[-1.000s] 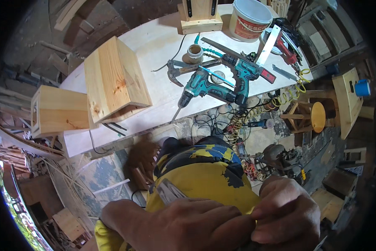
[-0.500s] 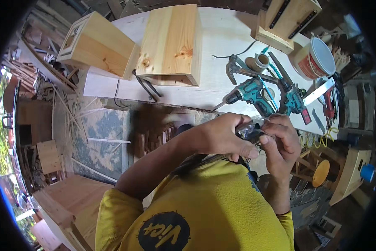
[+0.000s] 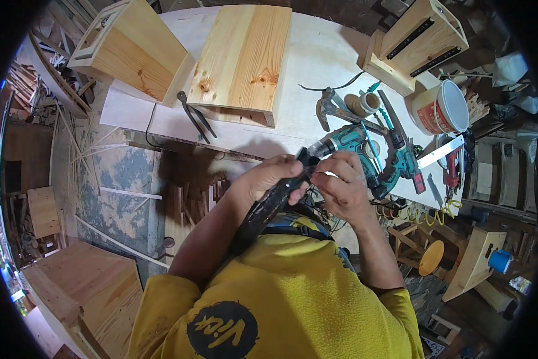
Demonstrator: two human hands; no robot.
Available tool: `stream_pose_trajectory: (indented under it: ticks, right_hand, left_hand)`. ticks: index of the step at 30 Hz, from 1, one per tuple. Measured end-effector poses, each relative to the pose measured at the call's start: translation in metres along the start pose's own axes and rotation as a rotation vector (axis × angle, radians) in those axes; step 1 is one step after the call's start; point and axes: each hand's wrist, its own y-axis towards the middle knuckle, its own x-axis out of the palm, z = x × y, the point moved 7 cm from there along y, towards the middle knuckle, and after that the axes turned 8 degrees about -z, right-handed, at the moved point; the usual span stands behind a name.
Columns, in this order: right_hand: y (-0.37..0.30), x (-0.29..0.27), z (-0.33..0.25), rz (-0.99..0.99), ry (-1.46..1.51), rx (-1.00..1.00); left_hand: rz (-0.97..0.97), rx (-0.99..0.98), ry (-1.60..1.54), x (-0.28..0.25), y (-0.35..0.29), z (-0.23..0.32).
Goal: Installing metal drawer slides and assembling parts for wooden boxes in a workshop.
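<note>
Black bar [image 3: 263, 212], long and narrow, is held slantwise in front of the yellow shirt [image 3: 316, 287], its upper end near the front edge of the table [image 3: 316, 54]. We cannot tell exactly what kind of part it is.

Left hand [image 3: 260, 182]: fingers closed around the bar near its upper end, gripping it.

Right hand [image 3: 346, 186]: fingers bent at that same end, touching or just beside it; we cannot tell whether they pinch anything.

On the table, just beyond the right hand, we note a teal drill [image 3: 348, 139], with a second drill [image 3: 403, 161] to its right. Behind them we record a hammer [image 3: 331, 107] and a small jar [image 3: 363, 105]. Farther right stands a white bucket [image 3: 454, 105].

Toward the left we log a large wooden box [image 3: 245, 54], with a second box [image 3: 137, 51] beside it. Another box [image 3: 421, 36], at the far right, carries two black rails [image 3: 409, 39].
</note>
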Motion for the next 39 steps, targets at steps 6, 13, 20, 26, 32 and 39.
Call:
stream_pose_trajectory:
  ticks: [6,13,20,26,32,39]
  right_hand:
    - [-0.006,0.024,0.010,-0.035,0.244,0.106]
    - [-0.020,0.041,0.031,-0.003,0.598,0.393]
    - [-0.030,0.062,0.044,0.169,0.980,0.417]
    - [-0.015,0.047,0.041,0.184,0.836,0.308]
    - [-0.018,0.031,0.042,0.131,0.967,0.218]
    - [0.015,0.003,0.010,-0.130,0.946,0.183]
  left_hand:
    - [0.136,0.010,-0.020,-0.018,-0.003,0.010]
    - [0.121,0.052,0.034,-0.039,0.004,0.011]
    - [0.270,0.007,0.500,-0.024,-0.006,0.024]
    - [0.384,-0.100,0.565,-0.028,0.000,0.028]
    - [0.417,0.042,0.709,0.010,0.005,0.041]
    - [0.571,0.290,0.901,0.028,-0.012,0.079]
